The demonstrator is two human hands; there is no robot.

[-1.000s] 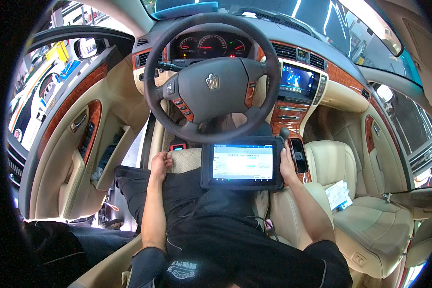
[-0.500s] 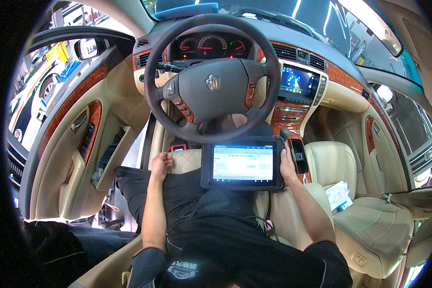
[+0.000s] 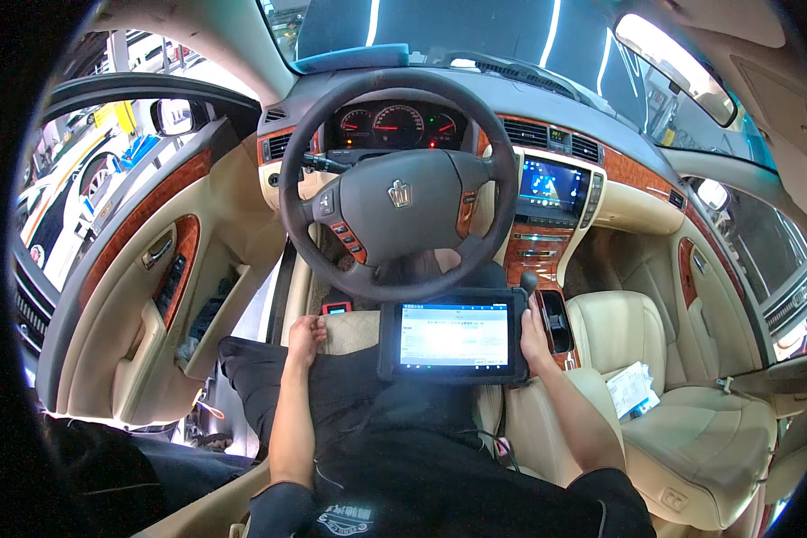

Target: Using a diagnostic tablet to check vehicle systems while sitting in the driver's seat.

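A black rugged tablet [image 3: 454, 338] with a lit screen sits over my lap, below the steering wheel [image 3: 400, 193]. My right hand [image 3: 536, 339] grips its right edge, the thumb along the frame and the other fingers hidden behind it. To the left of the tablet, my left hand [image 3: 308, 339] is closed in a loose fist, apart from the tablet and next to the beige seat cushion [image 3: 350, 332]. No object shows in that fist. Just beyond it lies a small red-and-black device [image 3: 335, 308], partly hidden under the wheel.
The driver's door [image 3: 152, 296] stands open on the left. A lit centre screen [image 3: 551, 186] is in the dashboard. The gear lever [image 3: 529, 282] rises just beyond the tablet's right corner. Papers [image 3: 632, 389] lie on the passenger seat [image 3: 699, 439]. A dark cable [image 3: 486, 437] runs beside my lap.
The whole view has tilted up slightly, so the wheel, tablet and hands sit lower in the picture. Both hands keep their poses, and the right still holds the tablet.
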